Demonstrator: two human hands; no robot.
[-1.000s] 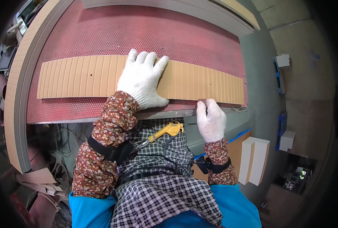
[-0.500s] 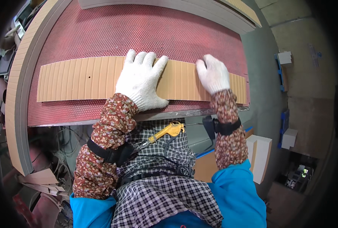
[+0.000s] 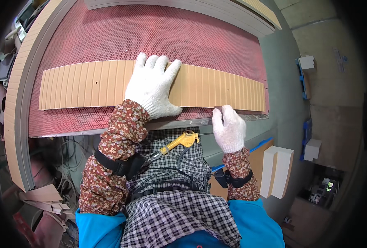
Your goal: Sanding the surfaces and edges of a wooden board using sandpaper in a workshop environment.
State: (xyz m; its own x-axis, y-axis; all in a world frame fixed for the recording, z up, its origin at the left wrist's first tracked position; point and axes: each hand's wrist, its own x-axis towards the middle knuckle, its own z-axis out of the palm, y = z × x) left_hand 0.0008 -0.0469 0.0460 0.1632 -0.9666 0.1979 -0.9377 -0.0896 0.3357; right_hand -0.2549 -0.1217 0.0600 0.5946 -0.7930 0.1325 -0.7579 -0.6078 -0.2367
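A long tan grooved panel (image 3: pixel 200 87) with small holes lies crosswise on a red mesh-textured mat (image 3: pixel 163 37). My left hand (image 3: pixel 152 84), in a white knit glove, is spread flat on the panel's middle, thumb reaching down past its near edge. My right hand (image 3: pixel 229 129), gloved alike, is at the near edge of the panel, right of the middle. Its thumb and fingers are pinched together; a small dark bit shows between the tips, too little to name.
A yellow air blow gun (image 3: pixel 182 140) is in front of my checked apron. Stacked grooved panels (image 3: pixel 18 99) border the mat at left, more boards (image 3: pixel 191 12) at the far side. White-faced pieces (image 3: pixel 276 171) stand at right; offcuts (image 3: pixel 45 196) lie lower left.
My right hand has come back toward me, from on top of the panel to its near edge, uncovering a small hole. The left hand has stayed in place.
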